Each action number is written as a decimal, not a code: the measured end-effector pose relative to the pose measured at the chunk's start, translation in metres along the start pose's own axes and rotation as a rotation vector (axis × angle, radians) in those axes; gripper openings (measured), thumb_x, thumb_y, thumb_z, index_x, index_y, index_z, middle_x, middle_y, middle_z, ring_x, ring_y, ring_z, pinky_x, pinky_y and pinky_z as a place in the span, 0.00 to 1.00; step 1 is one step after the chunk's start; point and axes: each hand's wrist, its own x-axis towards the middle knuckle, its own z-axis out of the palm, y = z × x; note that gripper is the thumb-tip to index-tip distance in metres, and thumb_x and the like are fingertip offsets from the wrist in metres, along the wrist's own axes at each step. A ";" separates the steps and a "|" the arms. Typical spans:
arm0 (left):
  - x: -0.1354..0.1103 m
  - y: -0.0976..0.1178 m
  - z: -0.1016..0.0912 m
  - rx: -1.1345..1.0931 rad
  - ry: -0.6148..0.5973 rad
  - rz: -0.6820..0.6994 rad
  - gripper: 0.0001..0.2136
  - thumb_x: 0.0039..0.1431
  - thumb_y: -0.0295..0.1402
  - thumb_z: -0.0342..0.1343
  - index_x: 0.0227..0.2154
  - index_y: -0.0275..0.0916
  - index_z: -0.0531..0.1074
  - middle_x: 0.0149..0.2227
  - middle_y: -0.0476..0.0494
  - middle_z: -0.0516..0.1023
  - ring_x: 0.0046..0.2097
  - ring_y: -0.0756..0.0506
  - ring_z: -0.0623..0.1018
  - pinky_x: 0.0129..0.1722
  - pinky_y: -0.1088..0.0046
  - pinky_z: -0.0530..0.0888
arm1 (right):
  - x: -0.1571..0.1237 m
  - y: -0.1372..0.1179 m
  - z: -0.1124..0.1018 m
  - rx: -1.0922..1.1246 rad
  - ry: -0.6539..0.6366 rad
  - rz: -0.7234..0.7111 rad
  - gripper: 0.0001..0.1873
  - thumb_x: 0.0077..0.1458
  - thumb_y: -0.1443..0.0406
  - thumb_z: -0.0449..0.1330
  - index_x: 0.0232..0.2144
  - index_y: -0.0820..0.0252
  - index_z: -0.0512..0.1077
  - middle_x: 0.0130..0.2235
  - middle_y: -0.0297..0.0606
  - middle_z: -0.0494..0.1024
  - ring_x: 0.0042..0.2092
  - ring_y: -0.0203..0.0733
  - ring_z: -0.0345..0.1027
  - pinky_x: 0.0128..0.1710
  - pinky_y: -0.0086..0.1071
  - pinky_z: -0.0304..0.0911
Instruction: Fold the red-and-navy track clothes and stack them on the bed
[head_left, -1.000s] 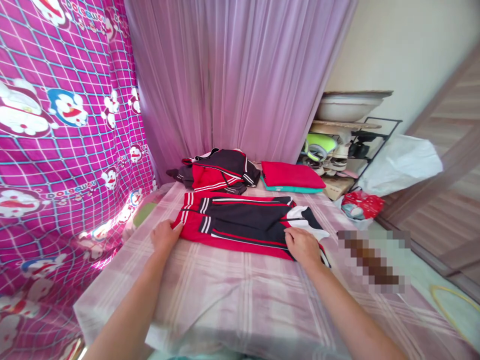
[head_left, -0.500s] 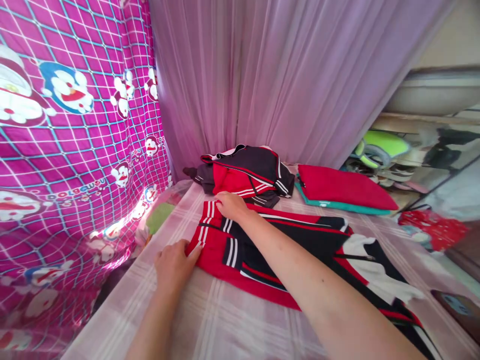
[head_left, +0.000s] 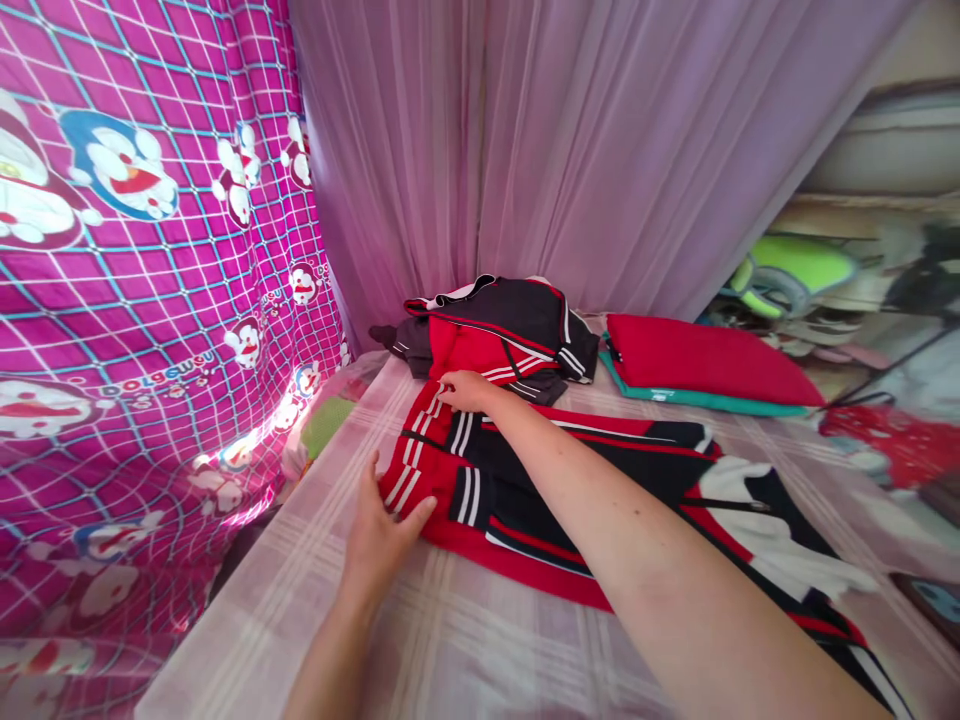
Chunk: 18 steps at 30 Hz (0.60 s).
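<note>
A red, black and white track jacket (head_left: 525,490) lies flat and lengthwise on the bed. Its red striped hem points left, and two dark cuffs with white stripes rest just inside that hem. My right hand (head_left: 465,391) reaches across and pinches the far corner of the hem, its fingertips partly hidden. At the near corner is my left hand (head_left: 386,530), thumb and fingers apart around the hem's edge with no grip showing. My right forearm covers part of the jacket's middle.
Behind the jacket sits a heap of dark and red clothes (head_left: 502,330). Red and green folded fabric (head_left: 705,365) lies to its right. A phone-like dark object (head_left: 930,610) rests at the right edge. Purple curtains (head_left: 600,150) and a pink patterned cloth (head_left: 187,300) hang around the bed.
My left hand has opened, its thumb and fingers spreading apart at the near hem corner. My right hand stays at the far corner. The view has shifted slightly.
</note>
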 end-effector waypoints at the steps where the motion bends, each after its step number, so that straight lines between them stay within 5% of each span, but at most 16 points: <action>1: -0.003 0.002 0.003 -0.024 0.015 0.016 0.48 0.41 0.47 0.69 0.66 0.43 0.55 0.57 0.35 0.72 0.51 0.38 0.79 0.47 0.60 0.77 | -0.004 0.002 -0.001 0.004 0.023 -0.003 0.12 0.60 0.66 0.57 0.44 0.61 0.77 0.41 0.39 0.82 0.40 0.40 0.75 0.41 0.27 0.65; 7: -0.005 0.027 0.017 -0.369 0.001 -0.077 0.51 0.45 0.41 0.69 0.68 0.46 0.45 0.50 0.41 0.77 0.43 0.44 0.82 0.45 0.64 0.80 | -0.020 0.019 -0.008 0.240 0.097 0.003 0.07 0.57 0.69 0.58 0.38 0.60 0.75 0.35 0.34 0.81 0.35 0.36 0.73 0.37 0.25 0.65; 11: -0.013 0.051 0.032 -0.423 -0.117 -0.092 0.38 0.44 0.44 0.68 0.59 0.42 0.65 0.41 0.44 0.81 0.38 0.45 0.82 0.40 0.67 0.80 | -0.033 0.035 -0.018 0.614 0.093 0.054 0.06 0.51 0.73 0.60 0.34 0.61 0.73 0.27 0.31 0.79 0.29 0.34 0.72 0.32 0.26 0.67; 14: -0.024 0.072 0.048 -0.257 -0.198 0.031 0.20 0.50 0.44 0.63 0.44 0.40 0.76 0.37 0.45 0.82 0.35 0.45 0.81 0.39 0.67 0.79 | -0.053 0.049 -0.033 0.922 0.101 0.066 0.09 0.46 0.75 0.62 0.32 0.61 0.71 0.26 0.31 0.79 0.29 0.35 0.73 0.34 0.28 0.69; 18: -0.040 0.104 0.075 -0.049 -0.241 0.330 0.11 0.56 0.36 0.59 0.42 0.45 0.79 0.40 0.47 0.83 0.42 0.45 0.80 0.46 0.66 0.76 | -0.089 0.079 -0.055 1.123 0.166 0.113 0.09 0.45 0.74 0.63 0.31 0.61 0.72 0.26 0.31 0.79 0.30 0.36 0.74 0.35 0.29 0.71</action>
